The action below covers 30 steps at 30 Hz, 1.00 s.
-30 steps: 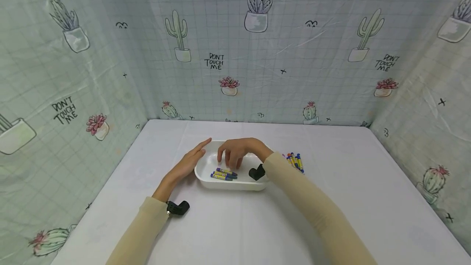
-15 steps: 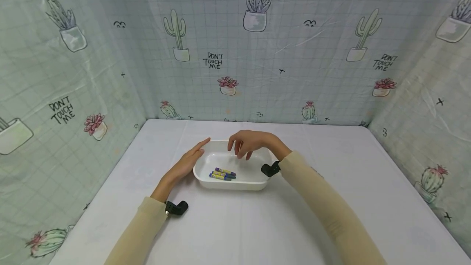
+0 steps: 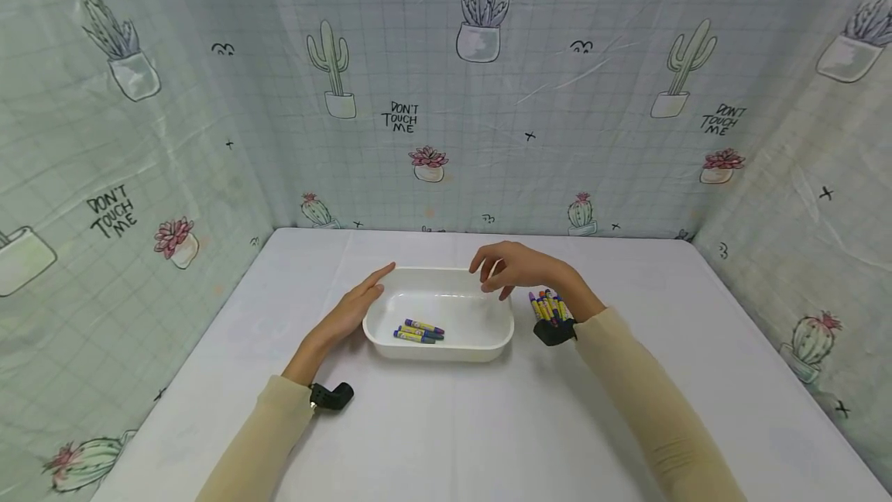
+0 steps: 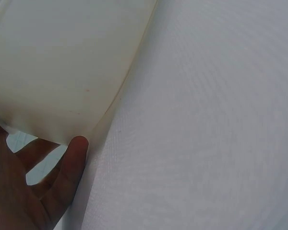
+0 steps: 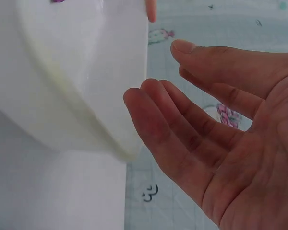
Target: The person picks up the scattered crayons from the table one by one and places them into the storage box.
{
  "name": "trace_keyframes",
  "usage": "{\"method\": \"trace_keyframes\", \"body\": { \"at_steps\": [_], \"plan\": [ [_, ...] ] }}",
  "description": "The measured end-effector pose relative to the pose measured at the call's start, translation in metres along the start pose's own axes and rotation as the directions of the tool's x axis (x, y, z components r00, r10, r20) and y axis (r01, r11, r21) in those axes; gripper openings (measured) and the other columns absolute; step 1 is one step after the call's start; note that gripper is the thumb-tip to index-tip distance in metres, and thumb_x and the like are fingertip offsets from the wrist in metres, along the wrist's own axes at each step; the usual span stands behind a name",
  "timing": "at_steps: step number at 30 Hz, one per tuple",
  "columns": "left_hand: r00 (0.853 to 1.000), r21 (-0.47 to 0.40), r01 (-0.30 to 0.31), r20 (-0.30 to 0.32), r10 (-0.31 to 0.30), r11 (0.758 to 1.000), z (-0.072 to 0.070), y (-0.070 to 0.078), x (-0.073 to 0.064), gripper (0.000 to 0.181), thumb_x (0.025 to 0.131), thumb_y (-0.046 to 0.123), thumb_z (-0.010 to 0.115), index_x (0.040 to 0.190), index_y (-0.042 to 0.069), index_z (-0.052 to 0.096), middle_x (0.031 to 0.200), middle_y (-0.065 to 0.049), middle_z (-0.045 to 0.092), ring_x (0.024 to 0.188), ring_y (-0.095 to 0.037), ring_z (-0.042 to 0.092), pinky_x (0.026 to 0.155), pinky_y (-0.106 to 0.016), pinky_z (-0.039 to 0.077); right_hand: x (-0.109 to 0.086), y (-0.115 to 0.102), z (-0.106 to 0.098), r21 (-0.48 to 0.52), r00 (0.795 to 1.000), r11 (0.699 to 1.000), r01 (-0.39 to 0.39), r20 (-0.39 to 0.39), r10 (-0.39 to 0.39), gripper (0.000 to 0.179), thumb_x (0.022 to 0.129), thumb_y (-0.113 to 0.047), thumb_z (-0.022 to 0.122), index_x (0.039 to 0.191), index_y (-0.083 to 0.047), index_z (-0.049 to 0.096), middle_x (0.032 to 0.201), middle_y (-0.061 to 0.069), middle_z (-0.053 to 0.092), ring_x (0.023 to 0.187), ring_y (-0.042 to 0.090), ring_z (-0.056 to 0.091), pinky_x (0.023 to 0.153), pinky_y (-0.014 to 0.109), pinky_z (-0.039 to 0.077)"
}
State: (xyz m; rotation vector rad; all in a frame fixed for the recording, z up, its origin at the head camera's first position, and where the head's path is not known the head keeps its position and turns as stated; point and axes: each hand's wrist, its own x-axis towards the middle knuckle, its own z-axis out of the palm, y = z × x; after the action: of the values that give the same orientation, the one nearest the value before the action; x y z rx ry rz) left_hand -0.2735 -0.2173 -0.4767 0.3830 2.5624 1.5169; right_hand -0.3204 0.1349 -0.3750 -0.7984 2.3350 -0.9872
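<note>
Pale sheets [image 3: 613, 169] with printed cactus pots and grid lines surround the white desk [image 3: 446, 432] on three sides.

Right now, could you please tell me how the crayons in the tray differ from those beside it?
The inner crayons number three; the outer crayons are more. The inner crayons lie roughly crosswise in the tray, while the outer crayons point mostly away from the person. The inner crayons are in plain view; a wrist camera partly hides the outer crayons. Both show yellow.
</note>
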Motion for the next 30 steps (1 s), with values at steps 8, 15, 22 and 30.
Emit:
{"method": "trace_keyframes", "body": {
  "at_steps": [8,15,22,30],
  "plan": [
    [1.0,-0.01,-0.012,-0.006,0.012,1.0,-0.001,-0.004,0.0,0.051,0.114,0.034,0.031,0.165,0.031,0.028,0.173,-0.004,0.023,0.161,-0.034,0.018,0.128,-0.063,0.012,-0.033,0.031,-0.008,0.047,0.992,0.998,0.031,-0.124,-0.025,0.036,0.097,-0.014,0.071,0.131,-0.005,0.063,0.119,0.022,0.067,0.102,0.037,0.071,0.081,0.05,0.064],
    [1.0,-0.025,-0.006,-0.006,0.006,1.0,-0.001,-0.006,0.001,0.051,0.114,0.036,0.033,0.164,0.032,0.029,0.173,-0.004,0.024,0.161,-0.034,0.018,0.128,-0.063,0.011,-0.054,0.062,-0.01,0.084,0.969,0.996,-0.04,-0.241,0.06,0.036,0.097,-0.016,0.072,0.13,-0.006,0.062,0.12,0.021,0.066,0.106,0.041,0.068,0.082,0.047,0.064],
    [1.0,-0.026,-0.005,0.0,0.005,1.0,0.0,-0.004,0.0,0.051,0.114,0.033,0.033,0.164,0.031,0.029,0.173,-0.005,0.025,0.161,-0.035,0.019,0.128,-0.064,0.012,-0.073,0.089,-0.008,0.174,0.929,0.974,-0.144,-0.314,0.194,0.042,0.099,-0.014,0.068,0.136,0.001,0.057,0.121,0.022,0.064,0.107,0.035,0.068,0.081,0.045,0.065],
    [1.0,-0.011,0.007,-0.007,-0.007,1.0,0.001,-0.002,0.001,0.051,0.114,0.034,0.031,0.165,0.032,0.027,0.173,-0.005,0.023,0.161,-0.035,0.019,0.128,-0.064,0.013,-0.087,0.107,-0.009,0.207,0.901,0.957,-0.203,-0.344,0.265,0.044,0.099,-0.011,0.067,0.138,0.005,0.054,0.118,0.025,0.061,0.101,0.031,0.068,0.08,0.042,0.065]
  ]
}}
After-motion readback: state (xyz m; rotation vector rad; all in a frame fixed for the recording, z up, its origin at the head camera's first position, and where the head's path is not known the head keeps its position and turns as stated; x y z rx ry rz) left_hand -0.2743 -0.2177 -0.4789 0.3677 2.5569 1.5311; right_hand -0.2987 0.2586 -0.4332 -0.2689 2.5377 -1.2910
